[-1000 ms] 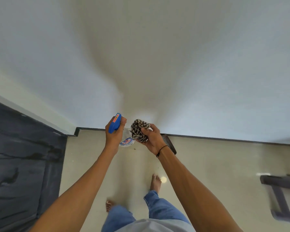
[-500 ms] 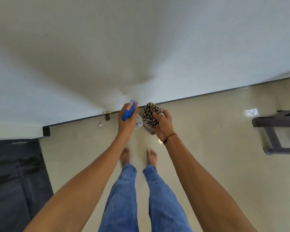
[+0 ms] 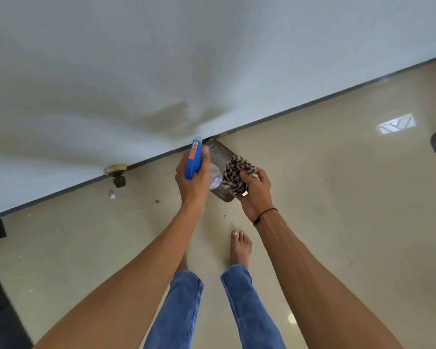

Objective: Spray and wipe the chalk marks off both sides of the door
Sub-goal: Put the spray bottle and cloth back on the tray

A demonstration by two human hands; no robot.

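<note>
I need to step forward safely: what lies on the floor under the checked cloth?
A dark metal tray lies under the checked cloth; the right hand and spray bottle cover its near part.

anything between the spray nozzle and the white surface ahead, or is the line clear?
Nothing visible blocks it. The left hand holds the spray bottle with its nozzle aimed at the white surface; the right hand keeps the checked cloth off to the side.

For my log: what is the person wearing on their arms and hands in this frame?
Both forearms are bare, with no sleeves in view and no gloves. The right hand has a thin black cord band around the wrist. The left hand and its wrist carry nothing visible: no ring, watch or band.
</note>
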